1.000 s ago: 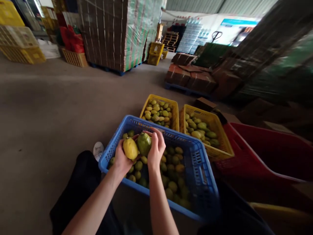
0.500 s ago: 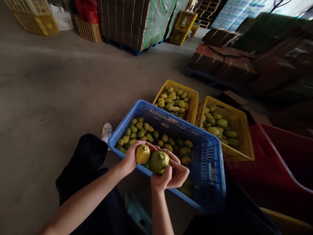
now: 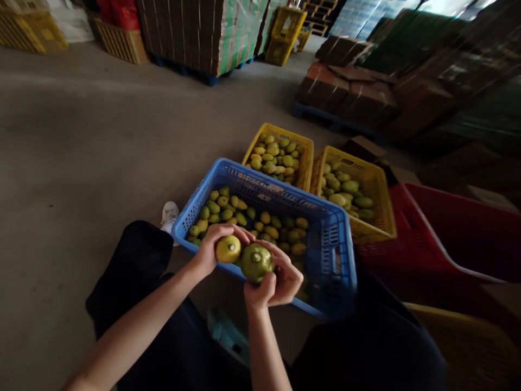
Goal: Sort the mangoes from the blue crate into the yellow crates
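Observation:
My left hand [image 3: 211,247] is closed around a small yellow fruit [image 3: 228,248] with a pale stem end facing up. A larger, lumpy green fruit [image 3: 257,263] rests in my right hand [image 3: 280,277], thumb at its near side and fingers curled behind it. The two fruits are side by side, nearly touching, above the near rim of a blue plastic crate [image 3: 344,255]. Inside that crate lie several green and yellowish fruits [image 3: 228,206] of a similar sort, partly hidden by my hands. Their exact kind is hard to tell.
Two yellow crates [image 3: 310,157] of fruit stand beyond the blue one. A red bin [image 3: 411,217] is at the right, with a yellow crate edge [image 3: 448,315] nearer me. Wrapped pallet stacks [image 3: 187,32] and brown cartons [image 3: 350,92] stand farther back on the concrete floor.
The view has shifted, so the crates and my hands appear further left and slightly higher. Both fruits remain in my hands, and the green one is turned a little.

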Tool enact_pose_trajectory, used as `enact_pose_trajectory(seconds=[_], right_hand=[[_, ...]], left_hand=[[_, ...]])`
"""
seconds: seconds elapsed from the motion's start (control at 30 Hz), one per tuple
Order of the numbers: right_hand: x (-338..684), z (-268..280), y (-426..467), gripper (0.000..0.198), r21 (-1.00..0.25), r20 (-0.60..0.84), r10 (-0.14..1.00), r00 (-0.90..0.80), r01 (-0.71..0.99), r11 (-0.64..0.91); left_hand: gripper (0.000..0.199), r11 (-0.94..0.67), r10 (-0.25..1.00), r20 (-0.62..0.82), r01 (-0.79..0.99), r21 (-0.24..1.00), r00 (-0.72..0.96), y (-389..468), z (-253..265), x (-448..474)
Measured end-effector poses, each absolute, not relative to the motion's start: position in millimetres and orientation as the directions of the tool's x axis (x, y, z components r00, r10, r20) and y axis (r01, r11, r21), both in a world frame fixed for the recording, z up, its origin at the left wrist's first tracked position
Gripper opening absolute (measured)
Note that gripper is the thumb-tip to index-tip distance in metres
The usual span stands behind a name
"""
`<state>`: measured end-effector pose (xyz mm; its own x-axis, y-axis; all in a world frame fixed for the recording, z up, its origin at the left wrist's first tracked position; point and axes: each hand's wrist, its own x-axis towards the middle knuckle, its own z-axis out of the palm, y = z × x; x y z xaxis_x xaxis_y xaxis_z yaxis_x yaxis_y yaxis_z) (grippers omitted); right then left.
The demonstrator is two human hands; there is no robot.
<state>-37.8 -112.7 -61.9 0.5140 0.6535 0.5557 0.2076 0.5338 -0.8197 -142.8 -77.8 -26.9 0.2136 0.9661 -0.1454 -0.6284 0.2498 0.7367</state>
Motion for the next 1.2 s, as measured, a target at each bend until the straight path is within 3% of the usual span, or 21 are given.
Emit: enact_pose_trajectory(seconds=[0.1,0.2,0.33,0.53,0.63,0.77,0.9,1.03,1.2], right_hand=[[-44,-53,-106,0.02,-0.91,0.358,0.732,0.58,0.042,0.412],[-42,-56,-98,0.022,-0.977,0.06,0.87,0.489,-0.147,0.151],[-37,-72,-94,0.04,-0.875,-0.251,0.93,0.269,-0.474,-0.099],[-43,-77,-93,0.03,-0.645,-0.474,0.862,0.177,-0.737,-0.203],[-39,-73,-91,0.038,-0.541,-0.509,0.861,-0.002,-0.777,-0.322],[-32,-68,-93,0.043,-0.491,-0.458,0.877,-0.142,-0.783,-0.383],[-29,-65,-97,0.044,-0.477,-0.468,0.868,-0.166,-0.78,-0.406],[-24,-67,-101,0.036,-0.501,-0.472,0.875,-0.107,-0.784,-0.366],[-12,-67,-104,0.027,-0.51,-0.448,0.892,-0.052,-0.805,-0.303]], left_hand=[[0.028,0.412,0.881,-0.428,-0.77,0.487,0.201,-72,-34,-137],[0.034,0.396,0.78,-0.608,-0.869,0.298,0.147,-66,-42,-135],[0.033,0.314,0.77,-0.631,-0.918,0.244,0.096,-64,-47,-140],[0.034,0.329,0.729,-0.679,-0.913,0.24,0.084,-61,-42,-147],[0.038,0.383,0.692,-0.708,-0.904,0.191,0.144,-57,-41,-149],[0.042,0.405,0.653,-0.738,-0.902,0.148,0.172,-53,-41,-149],[0.045,0.407,0.616,-0.773,-0.901,0.149,0.15,-52,-34,-146],[0.043,0.339,0.662,-0.74,-0.928,0.155,0.119,-52,-25,-142],[0.046,0.378,0.752,-0.599,-0.924,0.05,0.275,-51,-24,-138]])
